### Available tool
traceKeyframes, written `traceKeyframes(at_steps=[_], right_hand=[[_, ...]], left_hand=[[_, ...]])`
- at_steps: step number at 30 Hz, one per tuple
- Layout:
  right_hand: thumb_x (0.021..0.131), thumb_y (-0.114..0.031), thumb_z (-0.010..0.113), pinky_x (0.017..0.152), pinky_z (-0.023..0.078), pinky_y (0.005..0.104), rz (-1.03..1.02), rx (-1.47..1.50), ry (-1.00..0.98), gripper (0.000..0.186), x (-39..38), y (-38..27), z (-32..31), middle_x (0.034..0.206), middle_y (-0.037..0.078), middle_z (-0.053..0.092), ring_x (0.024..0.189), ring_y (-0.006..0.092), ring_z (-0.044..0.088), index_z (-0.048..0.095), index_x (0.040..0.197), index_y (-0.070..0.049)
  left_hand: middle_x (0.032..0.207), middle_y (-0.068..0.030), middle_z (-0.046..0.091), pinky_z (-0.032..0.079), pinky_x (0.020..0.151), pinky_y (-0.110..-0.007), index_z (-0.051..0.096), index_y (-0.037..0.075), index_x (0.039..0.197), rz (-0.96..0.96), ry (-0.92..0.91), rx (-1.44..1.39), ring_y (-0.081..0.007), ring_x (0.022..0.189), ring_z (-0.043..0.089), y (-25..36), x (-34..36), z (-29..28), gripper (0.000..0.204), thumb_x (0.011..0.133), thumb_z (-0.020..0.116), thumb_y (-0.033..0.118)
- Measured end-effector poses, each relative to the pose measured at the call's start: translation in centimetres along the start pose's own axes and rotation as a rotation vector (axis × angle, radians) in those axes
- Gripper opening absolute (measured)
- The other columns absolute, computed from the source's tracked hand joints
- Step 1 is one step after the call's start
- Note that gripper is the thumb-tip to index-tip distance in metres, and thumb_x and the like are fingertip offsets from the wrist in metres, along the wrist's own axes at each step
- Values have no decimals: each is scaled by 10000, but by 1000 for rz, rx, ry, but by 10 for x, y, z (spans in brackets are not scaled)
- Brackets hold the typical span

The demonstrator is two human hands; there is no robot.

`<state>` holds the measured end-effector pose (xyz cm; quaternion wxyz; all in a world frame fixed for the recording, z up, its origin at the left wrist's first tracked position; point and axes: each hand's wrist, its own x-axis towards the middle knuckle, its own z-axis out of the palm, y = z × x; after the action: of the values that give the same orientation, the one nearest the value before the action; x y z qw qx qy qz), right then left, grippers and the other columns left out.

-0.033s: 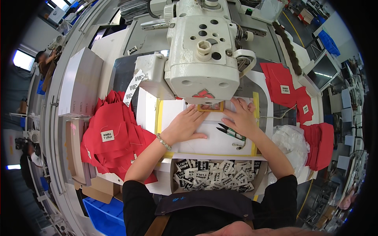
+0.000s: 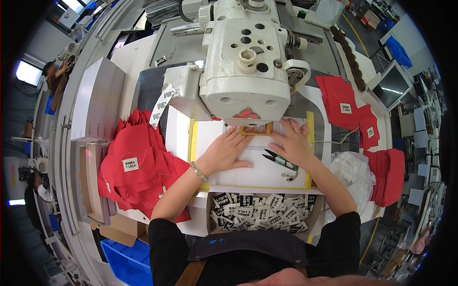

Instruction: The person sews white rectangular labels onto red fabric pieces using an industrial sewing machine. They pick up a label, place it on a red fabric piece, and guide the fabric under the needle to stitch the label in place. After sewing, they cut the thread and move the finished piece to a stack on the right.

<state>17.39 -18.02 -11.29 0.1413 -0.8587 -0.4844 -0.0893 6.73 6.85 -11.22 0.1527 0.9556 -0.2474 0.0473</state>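
My left hand (image 2: 228, 151) lies flat with fingers stretched on the white board (image 2: 229, 180), its fingertips beside a small yellow frame (image 2: 245, 133) under the head of a white sewing machine (image 2: 248, 102). On the frame's other side rests my right hand (image 2: 292, 142), fingers apart and thumb pointing toward the frame. Neither hand is closed around anything. Dark-bladed thread snips (image 2: 281, 161) lie on the board by my right wrist. The machine head hides the needle area. What sits inside the frame is too small to make out.
Loose red fabric pieces (image 2: 138, 183) with white labels are heaped on the left, near a tall white box (image 2: 98, 100). Black and white labels fill an open box (image 2: 311, 217) before me. At right are labelled red pieces (image 2: 336, 97), clear plastic (image 2: 350, 174) and a red stack (image 2: 393, 176).
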Motion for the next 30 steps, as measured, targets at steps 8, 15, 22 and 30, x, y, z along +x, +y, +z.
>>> traceKeyframes(at_steps=[8,15,22,30], right_hand=[[788,-416,693,856,302,462,1,-15,4,321,1,-1,0,1367,53,453,1194,248,424,680,1076,-276],[781,-407,702,854,301,461,-5,-11,-8,326,1,-1,-1,1370,55,450,1192,248,425,677,1071,-260],[796,-405,690,849,305,465,-3,-17,-18,303,0,-2,-3,1366,56,454,1192,251,425,676,1054,-248],[832,-416,650,876,330,472,-60,-77,-25,354,2,-3,-10,1337,82,487,1152,266,481,652,1123,-214]], left_hand=[[1302,-242,487,319,1058,-516,393,-34,1385,-107,114,68,-420,1185,458,18,10,8,954,784,566,687],[1258,-243,490,198,1089,-629,523,25,1289,-230,194,106,-452,1231,400,23,19,12,964,704,548,791],[1325,-253,449,165,1079,-663,476,53,1358,-313,22,138,-413,1263,386,26,10,3,1016,676,568,801],[1392,-290,405,176,1073,-675,450,71,1384,-271,41,180,-426,1325,356,20,-1,-3,987,691,601,757]])
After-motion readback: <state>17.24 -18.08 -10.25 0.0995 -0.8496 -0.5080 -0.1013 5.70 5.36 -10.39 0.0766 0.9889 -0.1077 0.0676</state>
